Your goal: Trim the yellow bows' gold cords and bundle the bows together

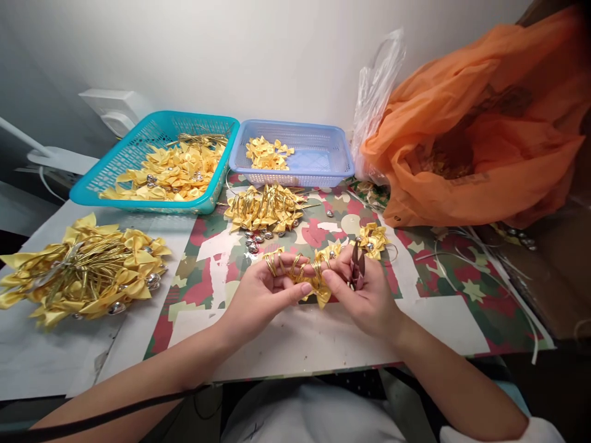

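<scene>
No word, brand or number can be read here. The nearest thing to lettering is the dark printing (505, 98) on the orange plastic bag (429, 129), at the right (creased and shadowed, so its characters cannot be made out). On the pale shirt (300, 418), at the bottom edge, sits a small dark mark (253, 431) of thin crossing strokes; whether it is a letter, I cannot tell. The camouflage-patterned sheet (474, 290) on the table bears printed star shapes, which read as pattern rather than lettering.
</scene>
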A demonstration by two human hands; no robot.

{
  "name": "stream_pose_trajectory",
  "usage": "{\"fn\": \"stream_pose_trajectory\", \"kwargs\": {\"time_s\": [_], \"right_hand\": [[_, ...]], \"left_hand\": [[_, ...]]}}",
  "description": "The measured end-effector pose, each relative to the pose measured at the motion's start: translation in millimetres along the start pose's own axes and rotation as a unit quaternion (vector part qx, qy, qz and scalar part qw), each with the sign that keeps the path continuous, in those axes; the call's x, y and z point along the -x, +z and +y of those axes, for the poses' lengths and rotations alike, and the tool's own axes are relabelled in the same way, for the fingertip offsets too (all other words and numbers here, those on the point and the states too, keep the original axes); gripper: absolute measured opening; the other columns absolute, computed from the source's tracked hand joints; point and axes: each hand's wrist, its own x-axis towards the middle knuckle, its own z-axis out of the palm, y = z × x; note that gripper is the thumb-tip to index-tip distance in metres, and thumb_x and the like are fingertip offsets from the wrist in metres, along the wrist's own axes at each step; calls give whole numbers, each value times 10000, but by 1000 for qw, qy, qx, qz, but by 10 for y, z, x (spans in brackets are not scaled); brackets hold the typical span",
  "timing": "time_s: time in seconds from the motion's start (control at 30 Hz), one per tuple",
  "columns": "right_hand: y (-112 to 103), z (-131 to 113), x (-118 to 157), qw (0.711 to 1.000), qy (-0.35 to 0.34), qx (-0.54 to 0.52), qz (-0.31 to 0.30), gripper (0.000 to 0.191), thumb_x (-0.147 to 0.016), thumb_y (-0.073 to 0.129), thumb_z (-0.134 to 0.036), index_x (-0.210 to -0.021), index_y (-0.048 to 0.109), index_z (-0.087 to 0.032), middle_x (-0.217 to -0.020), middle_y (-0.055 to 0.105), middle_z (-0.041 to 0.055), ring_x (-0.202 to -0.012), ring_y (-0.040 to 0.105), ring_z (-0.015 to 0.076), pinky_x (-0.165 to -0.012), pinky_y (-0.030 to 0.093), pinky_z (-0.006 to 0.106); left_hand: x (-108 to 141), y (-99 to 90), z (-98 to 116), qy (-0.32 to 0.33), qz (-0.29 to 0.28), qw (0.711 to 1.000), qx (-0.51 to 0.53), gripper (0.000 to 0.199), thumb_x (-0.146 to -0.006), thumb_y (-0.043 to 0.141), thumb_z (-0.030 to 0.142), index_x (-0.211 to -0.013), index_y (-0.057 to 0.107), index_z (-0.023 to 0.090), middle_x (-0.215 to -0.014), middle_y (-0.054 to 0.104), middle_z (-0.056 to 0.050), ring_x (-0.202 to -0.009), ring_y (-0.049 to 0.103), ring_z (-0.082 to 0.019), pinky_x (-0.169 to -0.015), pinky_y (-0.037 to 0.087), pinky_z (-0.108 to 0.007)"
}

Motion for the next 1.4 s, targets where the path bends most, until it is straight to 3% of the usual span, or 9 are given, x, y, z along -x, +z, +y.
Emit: {"fn": "stream_pose_trajectory", "kwargs": {"time_s": [0.2,0.37,0.43,0.63,0.83,1.07,1.2,1.27,1.4], "right_hand": [[-136,10,-16,968,-144,166,-120,159,-823,439,-103,-804,353,-236,-597,380,-68,-477,308,83,-467,262,220],[-186,-13,-57,954,-120,195,-192,154,-784,412,-114,-778,320,-237,-582,342,-70,-487,305,92,-482,254,215],[-231,-47,-79,955,-109,188,-204,169,-802,424,-111,-764,313,-234,-584,329,-74,-492,300,88,-491,253,212],[-325,-188,-123,961,-87,192,-180,257,-848,464,-118,-712,277,-230,-600,345,-70,-525,300,92,-520,258,220],[-250,-225,-26,954,-58,240,-172,217,-823,443,-95,-718,309,-230,-629,404,-51,-561,349,116,-539,266,231],[-137,-177,102,943,-75,276,-172,119,-831,425,-114,-869,441,-225,-696,520,-14,-603,430,139,-551,271,237],[-67,-102,146,962,-83,212,-152,150,-812,438,-106,-759,374,-231,-633,460,-45,-554,405,116,-531,288,223],[-99,-84,158,979,-52,140,-140,187,-865,444,-157,-737,337,-242,-572,395,-68,-509,405,111,-498,286,218],[-445,-107,147,999,35,4,-28,327,-929,499,-390,-710,301,-249,-576,352,-77,-459,445,96,-448,278,213]], "left_hand": [[-26,51,-37,-28,-13,999,34,532,-622,877,278,-1046,572,176,-901,739,-38,-608,597,-89,-526,468,-190],[-38,98,-40,-62,-35,997,41,476,-657,844,338,-1015,574,180,-635,616,55,-459,418,-46,-402,283,-161],[-44,106,-30,-65,-46,995,52,487,-650,847,369,-1004,570,181,-657,616,54,-448,377,-36,-397,251,-165],[-74,107,-29,-42,-48,995,75,528,-653,851,362,-1045,540,191,-763,660,31,-433,367,-23,-427,276,-181],[-69,126,-67,29,-32,999,11,539,-632,863,319,-1038,535,184,-752,633,33,-450,416,-44,-431,282,-193],[-13,175,-112,0,-39,998,45,496,-617,850,282,-1005,556,187,-734,611,44,-519,474,-72,-470,316,-197],[-6,174,-115,-10,-39,998,50,487,-646,851,328,-1014,569,181,-735,606,35,-543,482,-71,-480,310,-196],[-13,160,-99,-12,-37,998,53,497,-642,855,356,-1011,573,180,-744,608,31,-520,449,-60,-466,285,-195],[-12,115,-19,-21,-36,997,64,543,-654,837,371,-1092,564,199,-601,499,84,-451,350,-51,-450,227,-197]]}}
